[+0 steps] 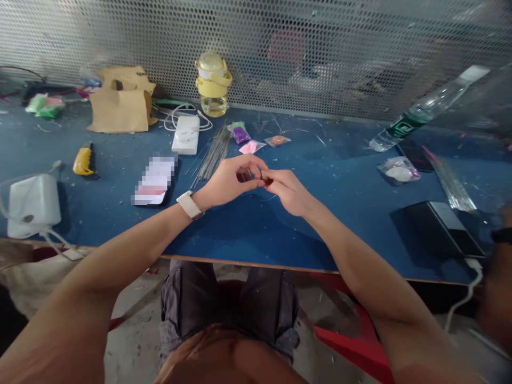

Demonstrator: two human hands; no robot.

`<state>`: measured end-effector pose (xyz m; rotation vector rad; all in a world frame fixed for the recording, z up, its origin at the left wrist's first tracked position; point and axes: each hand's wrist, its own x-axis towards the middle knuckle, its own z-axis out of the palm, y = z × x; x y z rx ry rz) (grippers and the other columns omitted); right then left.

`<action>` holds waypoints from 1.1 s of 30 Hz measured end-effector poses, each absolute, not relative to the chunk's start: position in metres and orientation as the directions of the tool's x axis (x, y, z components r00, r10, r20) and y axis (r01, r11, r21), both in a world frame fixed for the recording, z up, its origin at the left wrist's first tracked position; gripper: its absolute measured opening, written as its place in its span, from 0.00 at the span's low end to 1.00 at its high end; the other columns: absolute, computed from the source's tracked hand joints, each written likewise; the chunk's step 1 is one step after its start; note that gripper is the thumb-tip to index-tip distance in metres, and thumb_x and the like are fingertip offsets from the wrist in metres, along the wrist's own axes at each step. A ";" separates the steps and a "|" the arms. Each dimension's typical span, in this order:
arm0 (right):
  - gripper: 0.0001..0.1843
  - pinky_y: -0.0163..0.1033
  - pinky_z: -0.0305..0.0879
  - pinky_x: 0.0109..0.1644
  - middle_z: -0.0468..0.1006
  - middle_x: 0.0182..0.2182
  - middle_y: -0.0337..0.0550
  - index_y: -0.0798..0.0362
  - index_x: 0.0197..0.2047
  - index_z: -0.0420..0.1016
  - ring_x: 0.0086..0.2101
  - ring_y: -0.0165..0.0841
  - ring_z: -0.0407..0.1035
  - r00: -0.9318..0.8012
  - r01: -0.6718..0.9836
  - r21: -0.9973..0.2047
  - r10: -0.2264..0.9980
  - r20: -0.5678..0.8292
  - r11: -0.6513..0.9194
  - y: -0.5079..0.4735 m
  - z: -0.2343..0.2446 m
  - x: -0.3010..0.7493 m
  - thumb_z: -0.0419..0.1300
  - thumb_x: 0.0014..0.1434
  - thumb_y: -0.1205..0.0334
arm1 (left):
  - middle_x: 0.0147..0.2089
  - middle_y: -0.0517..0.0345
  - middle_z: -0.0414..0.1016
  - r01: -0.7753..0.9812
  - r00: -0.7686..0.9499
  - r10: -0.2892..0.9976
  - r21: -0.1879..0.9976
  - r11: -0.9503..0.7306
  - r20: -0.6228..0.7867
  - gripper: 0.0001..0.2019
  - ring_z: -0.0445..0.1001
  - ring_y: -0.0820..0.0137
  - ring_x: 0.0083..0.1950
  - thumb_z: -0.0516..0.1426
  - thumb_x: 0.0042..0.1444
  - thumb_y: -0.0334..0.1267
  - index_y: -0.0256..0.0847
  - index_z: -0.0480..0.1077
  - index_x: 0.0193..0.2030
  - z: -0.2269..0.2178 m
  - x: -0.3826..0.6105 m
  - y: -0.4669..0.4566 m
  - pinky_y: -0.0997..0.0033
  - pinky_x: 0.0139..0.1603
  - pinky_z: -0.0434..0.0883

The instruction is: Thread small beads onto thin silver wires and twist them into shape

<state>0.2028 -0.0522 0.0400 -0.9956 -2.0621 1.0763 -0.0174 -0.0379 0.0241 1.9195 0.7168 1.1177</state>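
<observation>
My left hand (pixel 232 180), with a pale band on the wrist, and my right hand (pixel 287 189) meet fingertip to fingertip above the blue table (pixel 248 234). Both are closed in a pinch. What they hold is too small and too covered by the fingers to name; a thin curved strand shows just below them. Beside my left hand lies a bundle of thin straight metal wires (pixel 217 152). Just beyond the hands are small bags with purple (pixel 240 135), pink (pixel 250 147) and orange (pixel 278 140) contents.
A yellow-lidded bottle (pixel 214 88) stands by the perforated metal panel (pixel 256 48). Leftward lie a phone (pixel 155 178), a white power bank (pixel 186 134) and a yellow cutter (pixel 83 161). To the right are a tilted water bottle (pixel 424 114) and a dark box-shaped device (pixel 444 226).
</observation>
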 end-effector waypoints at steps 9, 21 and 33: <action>0.19 0.45 0.51 0.38 0.62 0.26 0.36 0.48 0.29 0.59 0.29 0.33 0.57 -0.544 0.356 -0.822 0.814 0.205 0.445 -0.052 0.031 0.202 0.49 0.75 0.59 | 0.38 0.58 0.86 0.210 0.411 0.788 0.793 -0.572 0.459 0.01 0.79 0.75 0.35 0.68 0.64 0.34 0.41 0.81 0.39 0.021 -0.019 -0.036 0.73 0.37 0.75; 0.07 0.43 0.58 0.38 0.69 0.27 0.33 0.48 0.43 0.75 0.29 0.32 0.61 -0.368 0.416 -0.698 0.810 0.457 0.583 -0.044 0.023 0.200 0.66 0.71 0.55 | 0.35 0.59 0.81 0.248 0.328 0.835 0.813 -0.528 0.442 0.05 0.75 0.74 0.33 0.67 0.66 0.35 0.41 0.76 0.39 0.022 -0.021 -0.028 0.71 0.35 0.72; 0.08 0.42 0.52 0.37 0.60 0.25 0.32 0.50 0.38 0.83 0.27 0.31 0.58 -0.381 0.471 -0.613 0.773 0.507 0.634 -0.040 0.017 0.200 0.70 0.70 0.57 | 0.34 0.58 0.83 0.323 0.432 0.812 0.774 -0.545 0.391 0.06 0.76 0.72 0.35 0.65 0.68 0.37 0.40 0.79 0.38 0.025 -0.024 -0.027 0.70 0.37 0.71</action>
